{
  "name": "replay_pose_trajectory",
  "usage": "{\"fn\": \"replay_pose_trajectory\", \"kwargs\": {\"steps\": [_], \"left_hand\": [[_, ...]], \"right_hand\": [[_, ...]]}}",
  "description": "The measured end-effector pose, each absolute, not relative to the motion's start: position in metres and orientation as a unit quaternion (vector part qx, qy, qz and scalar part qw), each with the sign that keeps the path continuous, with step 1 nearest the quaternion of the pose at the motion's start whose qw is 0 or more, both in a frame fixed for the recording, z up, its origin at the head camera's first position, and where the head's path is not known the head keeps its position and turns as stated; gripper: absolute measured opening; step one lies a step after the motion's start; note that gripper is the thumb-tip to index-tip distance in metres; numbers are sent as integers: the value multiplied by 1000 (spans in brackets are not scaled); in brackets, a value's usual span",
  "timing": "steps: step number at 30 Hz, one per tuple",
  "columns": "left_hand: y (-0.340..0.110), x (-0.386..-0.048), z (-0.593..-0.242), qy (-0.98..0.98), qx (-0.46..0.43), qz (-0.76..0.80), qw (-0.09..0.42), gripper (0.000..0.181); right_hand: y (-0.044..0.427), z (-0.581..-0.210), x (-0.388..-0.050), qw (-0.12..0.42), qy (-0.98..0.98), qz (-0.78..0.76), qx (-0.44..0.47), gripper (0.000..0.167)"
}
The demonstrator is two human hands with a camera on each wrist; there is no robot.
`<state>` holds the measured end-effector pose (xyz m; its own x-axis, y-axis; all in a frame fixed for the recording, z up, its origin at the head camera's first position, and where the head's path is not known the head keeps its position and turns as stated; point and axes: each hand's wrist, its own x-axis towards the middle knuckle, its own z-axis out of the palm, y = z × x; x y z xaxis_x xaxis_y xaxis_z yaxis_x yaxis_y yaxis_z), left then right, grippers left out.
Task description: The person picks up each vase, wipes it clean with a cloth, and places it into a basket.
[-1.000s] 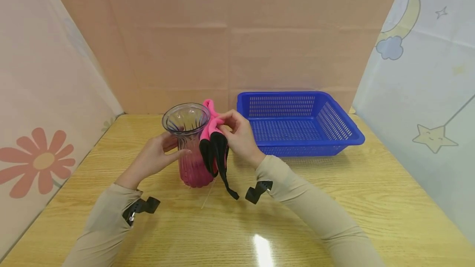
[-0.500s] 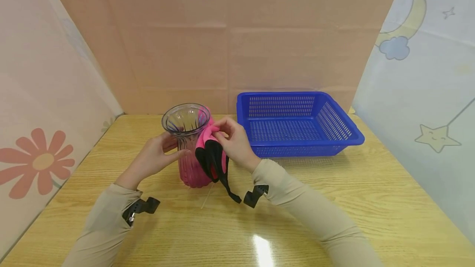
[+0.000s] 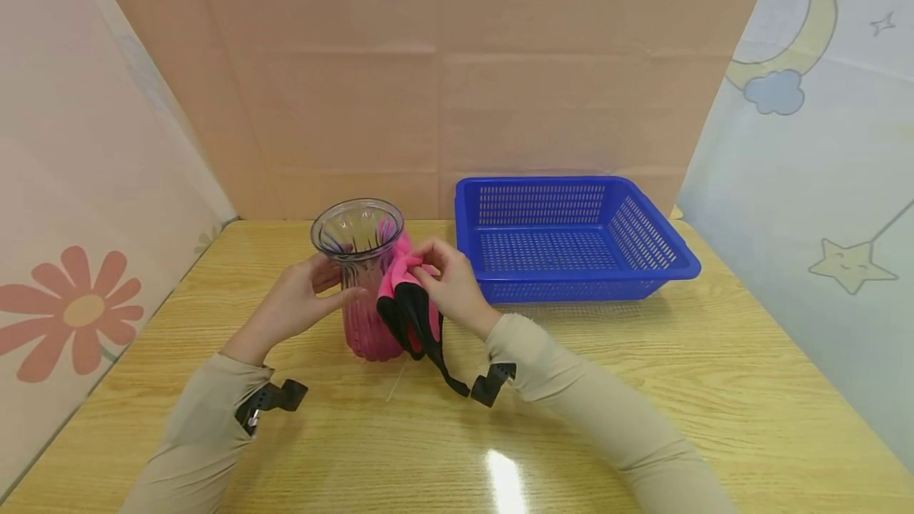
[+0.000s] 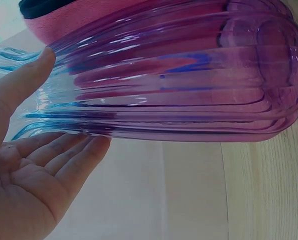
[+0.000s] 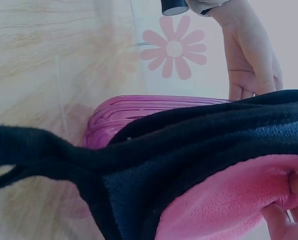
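A ribbed glass vase [image 3: 370, 316], clear at the flared rim and pink-purple lower down, stands upright on the table. My left hand [image 3: 298, 304] holds it below the rim, with the thumb [image 4: 36, 70] on the near side and the fingers [image 4: 84, 155] on the other. My right hand [image 3: 457, 280] pinches a soft pink-and-black fleece cloth [image 3: 410, 304] with a dangling black strap [image 5: 34, 142]. The cloth lies against the vase's right side, and its upper pink part shows through the glass. In the right wrist view the cloth [image 5: 229, 195] hides much of the vase.
A blue slotted plastic basket [image 3: 564, 284] stands behind and to the right of my right hand. Hanging sheets enclose the wooden table [image 3: 400, 450] at the back and sides. A thin pale line [image 3: 396, 383] shows on the table by the vase's base.
My right hand has slid the cloth down along the vase's right side, moving it slightly left at first. My left hand and the vase have stayed in place.
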<state>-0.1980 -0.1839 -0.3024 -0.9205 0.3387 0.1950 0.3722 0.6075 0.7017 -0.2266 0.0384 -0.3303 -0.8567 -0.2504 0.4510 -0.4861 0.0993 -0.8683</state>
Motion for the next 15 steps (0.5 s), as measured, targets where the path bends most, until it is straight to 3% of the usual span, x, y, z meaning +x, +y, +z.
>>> {"fn": "replay_pose_trajectory", "kwargs": {"steps": [15], "left_hand": [[-184,-200,-305,-898,-191,-396,19,70]], "right_hand": [[42,-347,-226,97,-755,599,247,10]]}}
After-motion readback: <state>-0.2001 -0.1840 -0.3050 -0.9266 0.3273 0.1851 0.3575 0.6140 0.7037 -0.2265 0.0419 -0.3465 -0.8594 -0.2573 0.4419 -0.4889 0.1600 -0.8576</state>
